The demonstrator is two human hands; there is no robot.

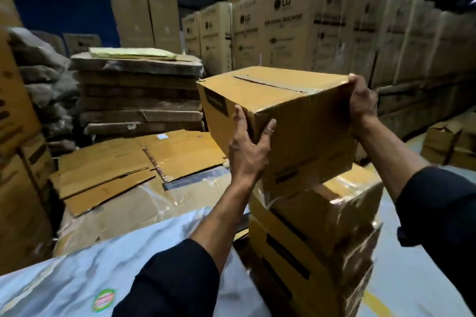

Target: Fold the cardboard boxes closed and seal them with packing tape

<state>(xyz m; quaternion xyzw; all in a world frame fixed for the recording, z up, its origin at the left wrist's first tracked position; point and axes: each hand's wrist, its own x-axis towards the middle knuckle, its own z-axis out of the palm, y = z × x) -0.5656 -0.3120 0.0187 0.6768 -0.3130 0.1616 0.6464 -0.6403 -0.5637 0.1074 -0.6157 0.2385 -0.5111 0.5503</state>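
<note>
A closed brown cardboard box [291, 113] with a strip of tape along its top seam hangs in the air, tilted, above a stack of taped boxes [316, 234]. My left hand [248, 147] grips its near left corner from below. My right hand [362, 100] clamps its far right top edge. The box's lower side touches or nearly touches the top box of the stack. No tape roll is in sight.
Flattened cardboard sheets [134, 162] lie on a plastic-wrapped surface at the left. A pile of flat cartons [139, 95] rises behind them. Tall washing machine cartons [309, 28] line the back and right. A marbled white table [77, 280] sits near me.
</note>
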